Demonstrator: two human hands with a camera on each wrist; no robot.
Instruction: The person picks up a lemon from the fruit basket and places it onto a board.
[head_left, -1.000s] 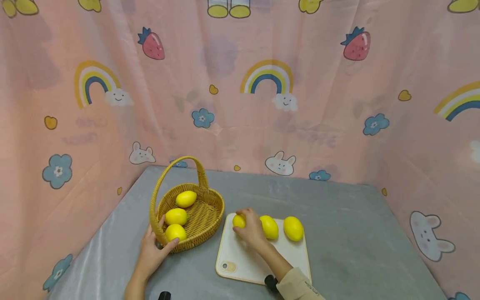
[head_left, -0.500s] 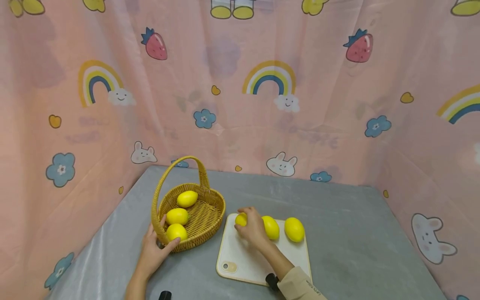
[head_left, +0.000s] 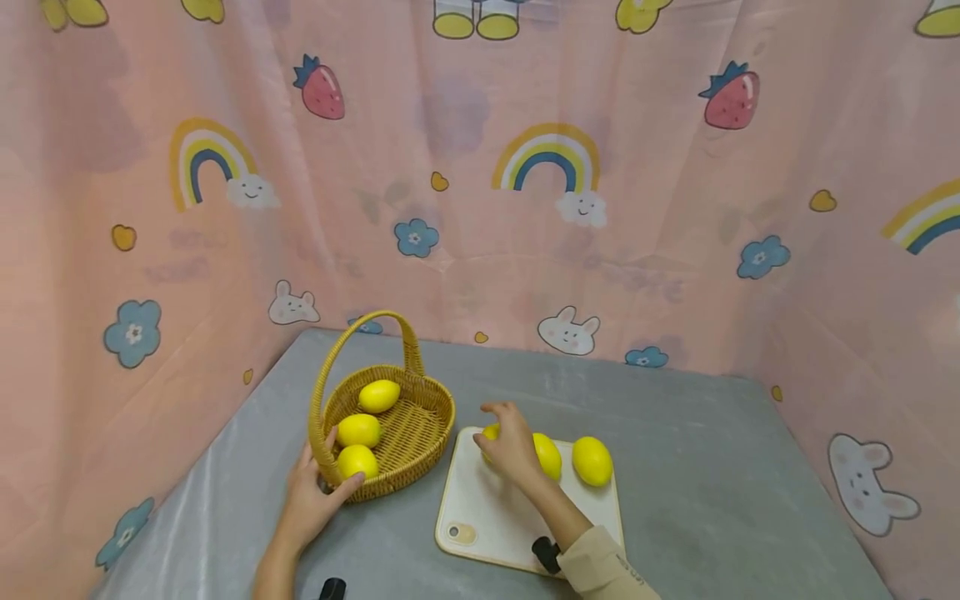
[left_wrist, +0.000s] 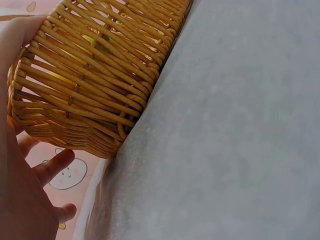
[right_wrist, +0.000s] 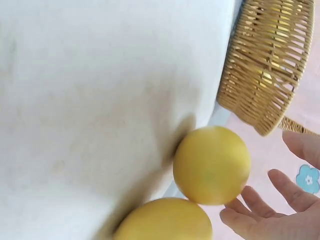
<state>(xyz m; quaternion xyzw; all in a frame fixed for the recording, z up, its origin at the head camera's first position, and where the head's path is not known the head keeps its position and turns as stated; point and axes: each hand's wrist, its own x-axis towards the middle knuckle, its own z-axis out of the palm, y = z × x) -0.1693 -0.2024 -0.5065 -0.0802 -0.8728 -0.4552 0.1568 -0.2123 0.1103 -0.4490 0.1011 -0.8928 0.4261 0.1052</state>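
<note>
In the head view my left hand [head_left: 311,498] grips the near left rim of a yellow wicker basket [head_left: 422,454], thumb over the edge. Its outer weave [left_wrist: 95,75] fills the top of the left wrist view, where a couple of fingers stick out free. Three lemons [head_left: 358,431] lie along the basket's left side. My right hand [head_left: 513,450] hovers over the leftmost lemon [head_left: 491,432] on a white cutting board [head_left: 487,508]. In the right wrist view, thumb and fingers are spread beside that lemon [right_wrist: 212,165], which rests on the board touching another lemon [right_wrist: 165,222].
A third lemon [head_left: 592,462] sits at the right of the board. The grey tabletop [head_left: 712,483] stretches right of the board. Pink printed curtain [head_left: 465,275] encloses the back and sides. The basket's tall handle [head_left: 330,367] arches above it.
My right hand has loosened its fingers from the leftmost lemon and risen slightly. My left hand keeps its hold on the basket. The head view has shifted a little.
</note>
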